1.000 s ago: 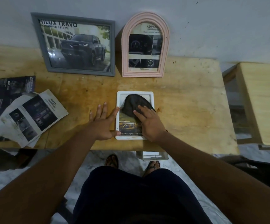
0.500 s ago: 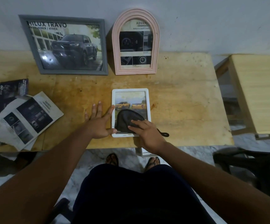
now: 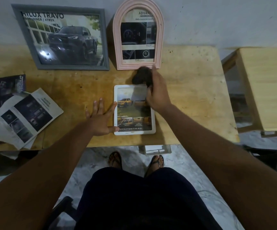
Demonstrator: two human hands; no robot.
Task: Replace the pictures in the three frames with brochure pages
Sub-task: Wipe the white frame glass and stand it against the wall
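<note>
A white frame (image 3: 153, 120) lies flat near the table's front edge with a brochure page of yellow trucks in it. My left hand (image 3: 101, 117) is spread flat on the table, thumb against the frame's left border. My right hand (image 3: 157, 95) holds a dark cloth (image 3: 141, 77) bunched just past the frame's top right corner. Against the wall lean a grey frame (image 3: 104, 47) with a dark truck page and a pink arched frame (image 3: 159, 39) with a dashboard page.
Loose brochure pages (image 3: 23, 117) lie in a pile at the table's left end, partly over the front edge. A second wooden table (image 3: 265, 87) stands to the right across a gap. My feet in sandals (image 3: 157, 161) show under the table (image 3: 192, 97).
My right hand has swept the cloth from the frame's lower half up past its top edge, uncovering the whole page. My left hand stays pressed beside the frame.
</note>
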